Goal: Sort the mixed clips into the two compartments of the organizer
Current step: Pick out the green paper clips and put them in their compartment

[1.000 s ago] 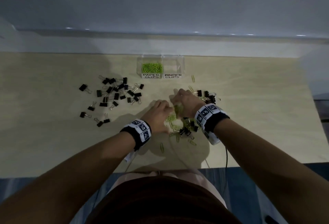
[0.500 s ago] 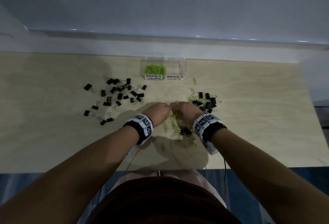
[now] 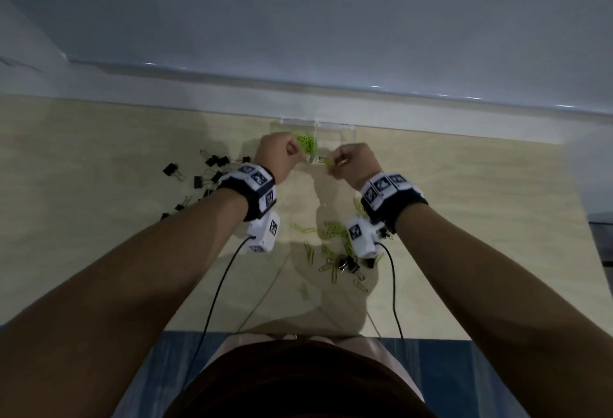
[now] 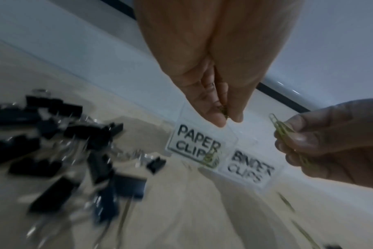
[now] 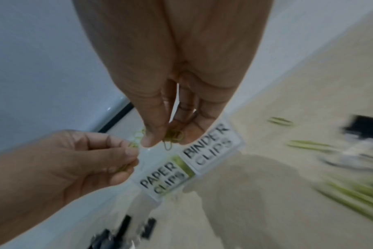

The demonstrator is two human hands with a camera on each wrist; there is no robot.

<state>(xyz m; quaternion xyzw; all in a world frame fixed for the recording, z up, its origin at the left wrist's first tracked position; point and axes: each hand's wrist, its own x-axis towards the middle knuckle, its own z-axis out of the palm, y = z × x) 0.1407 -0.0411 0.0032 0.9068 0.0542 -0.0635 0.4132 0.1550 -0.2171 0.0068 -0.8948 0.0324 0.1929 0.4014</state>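
Observation:
The clear two-compartment organizer [image 3: 335,129] stands at the table's far edge, labelled PAPER CLIPS [image 4: 197,145] on the left and BINDER CLIPS [image 4: 250,166] on the right. Green paper clips [image 3: 307,143] lie in its left compartment. My left hand [image 3: 280,155] hovers above that compartment, pinching green paper clips [image 4: 224,112] between thumb and fingers. My right hand [image 3: 353,160] hangs close beside it, near the divider, pinching a bunch of green paper clips [image 5: 172,137]. Both hands are raised off the table.
Black binder clips [image 3: 205,173] are scattered left of the organizer. A mixed heap of green paper clips [image 3: 331,241] and a few binder clips [image 3: 348,265] lies on the wooden table [image 3: 99,185] under my right wrist. Sensor cables [image 3: 215,291] trail from both wristbands.
Both hands have lifted from the mixed heap near the table's front and moved forward to above the organizer, carrying green paper clips. The head view has shifted closer.

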